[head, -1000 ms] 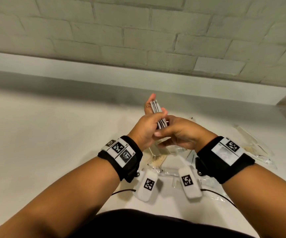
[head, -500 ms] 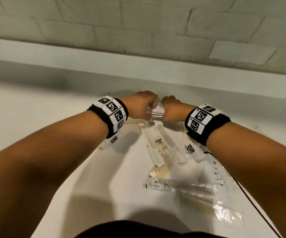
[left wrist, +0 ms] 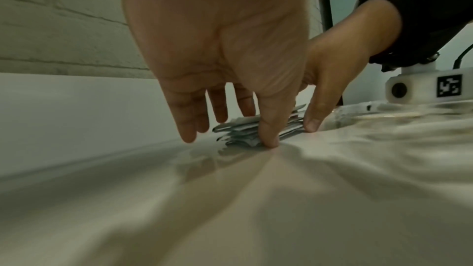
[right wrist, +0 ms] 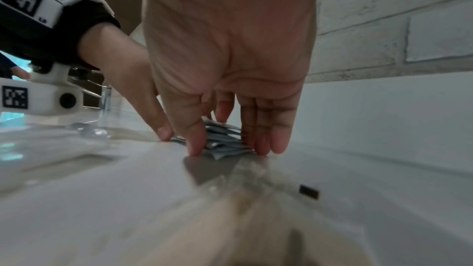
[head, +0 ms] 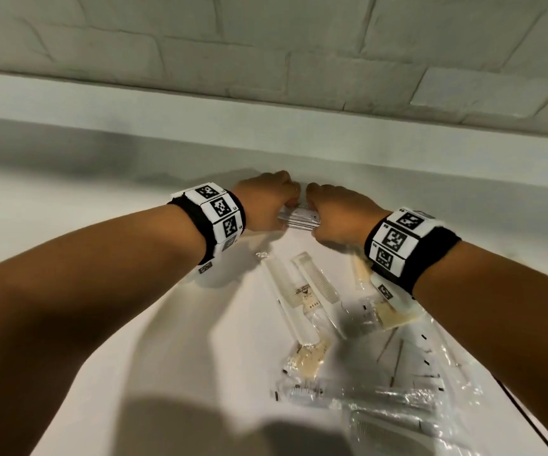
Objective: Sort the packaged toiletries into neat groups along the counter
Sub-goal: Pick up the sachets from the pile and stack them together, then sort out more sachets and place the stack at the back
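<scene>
Sachet stack [head: 300,219]: flat packets, edges uneven, resting on counter [head: 101,274] close to rear upstand. Left hand [head: 263,202] and right hand [head: 338,213] pinch opposite ends, thumbs and fingers pointing down. Bagged combs [head: 302,291] lie just nearer. Bare counter extends leftward.

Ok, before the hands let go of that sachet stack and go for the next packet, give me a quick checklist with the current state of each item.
1. Sachet stack down on the counter: ok.
2. Left hand and right hand bracketing the stack, thumbs and fingers at its edges: ok.
3. Stack edges squared: not ok, corners splay out in both wrist views.
4. Stack near the back wall, apart from the other packets: ok.
5. Wrapped combs sorted: not ok, loose and angled.
6. Sachet count: cannot tell.
</scene>
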`<state>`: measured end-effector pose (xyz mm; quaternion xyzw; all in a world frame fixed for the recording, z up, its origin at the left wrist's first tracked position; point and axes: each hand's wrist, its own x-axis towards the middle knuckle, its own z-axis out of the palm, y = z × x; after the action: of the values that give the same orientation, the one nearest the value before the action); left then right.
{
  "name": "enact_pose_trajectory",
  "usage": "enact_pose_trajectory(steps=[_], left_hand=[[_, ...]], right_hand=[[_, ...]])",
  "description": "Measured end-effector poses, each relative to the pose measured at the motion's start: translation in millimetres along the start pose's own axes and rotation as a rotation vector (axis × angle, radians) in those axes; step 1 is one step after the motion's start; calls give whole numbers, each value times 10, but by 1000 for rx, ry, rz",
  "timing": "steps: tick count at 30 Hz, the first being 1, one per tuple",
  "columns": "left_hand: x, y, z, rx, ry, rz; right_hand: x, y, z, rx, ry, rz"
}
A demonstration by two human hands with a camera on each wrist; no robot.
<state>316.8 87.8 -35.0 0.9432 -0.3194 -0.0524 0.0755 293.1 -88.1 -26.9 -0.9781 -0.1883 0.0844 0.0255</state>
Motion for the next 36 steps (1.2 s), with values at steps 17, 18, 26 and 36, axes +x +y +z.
enact_pose_trajectory(steps=[17, 18, 26, 36], left_hand=[[840, -389, -132, -8, 116, -237], [861, -395, -130, -8, 111, -234], [905, -408, -99, -28, 156, -221], [658, -367, -265, -172, 175, -364]], right_hand=[[941, 373, -265, 62, 56, 158], [959, 380, -261, 55, 54, 157], [979, 404, -233, 100, 69, 201], [337, 478, -730, 141, -106, 183]])
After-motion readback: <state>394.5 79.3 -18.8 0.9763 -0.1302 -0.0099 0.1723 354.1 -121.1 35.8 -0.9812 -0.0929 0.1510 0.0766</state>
